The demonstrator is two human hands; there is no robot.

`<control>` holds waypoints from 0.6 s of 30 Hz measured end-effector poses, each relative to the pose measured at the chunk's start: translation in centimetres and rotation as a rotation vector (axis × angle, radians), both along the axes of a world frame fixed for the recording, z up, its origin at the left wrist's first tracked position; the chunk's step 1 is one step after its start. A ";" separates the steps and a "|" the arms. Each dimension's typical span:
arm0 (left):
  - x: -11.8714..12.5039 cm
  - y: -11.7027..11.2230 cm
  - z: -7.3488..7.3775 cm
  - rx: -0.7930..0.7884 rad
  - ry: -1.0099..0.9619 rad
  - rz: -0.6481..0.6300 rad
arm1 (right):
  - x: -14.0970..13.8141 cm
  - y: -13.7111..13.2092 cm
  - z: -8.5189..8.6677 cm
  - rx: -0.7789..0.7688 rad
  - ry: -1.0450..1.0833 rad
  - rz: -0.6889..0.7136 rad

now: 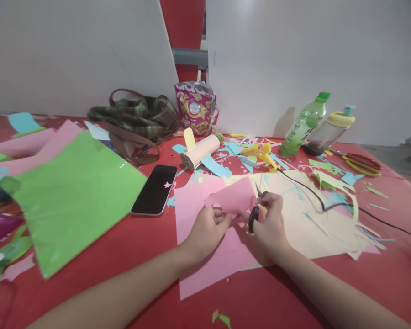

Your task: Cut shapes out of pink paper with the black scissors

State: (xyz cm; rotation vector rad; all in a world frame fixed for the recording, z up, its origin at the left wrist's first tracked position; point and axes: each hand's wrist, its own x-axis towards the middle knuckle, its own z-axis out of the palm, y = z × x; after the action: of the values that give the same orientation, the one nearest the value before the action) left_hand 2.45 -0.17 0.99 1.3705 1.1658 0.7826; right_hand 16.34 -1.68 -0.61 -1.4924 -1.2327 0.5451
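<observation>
My left hand (207, 228) is closed on the lower edge of a small pink paper piece (233, 197), holding it up over a larger pink sheet (205, 260). My right hand (269, 221) grips small black-handled scissors (256, 205), whose blades meet the right edge of the pink piece. Both hands hover just above the red table (130, 242).
A phone (155, 189) and a green sheet (71, 196) lie at left. A paper roll (199, 151), yellow glue gun (262, 154) with black cord (329, 201), cream sheet (315, 224), green bottle (303, 124), cup (329, 130), red scissors (359, 162), snack bag (196, 107) and plaid bag (137, 121) lie beyond.
</observation>
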 end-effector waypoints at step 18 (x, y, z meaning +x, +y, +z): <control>-0.6 1.2 -0.1 -0.155 -0.265 0.076 | 0.1 0.0 -0.1 -0.155 0.640 0.247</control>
State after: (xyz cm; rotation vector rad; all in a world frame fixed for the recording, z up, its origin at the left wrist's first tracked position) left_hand 1.83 1.06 0.93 1.0645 1.0503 0.8804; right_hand 16.40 -1.68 -0.71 -1.1514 -0.8761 1.2001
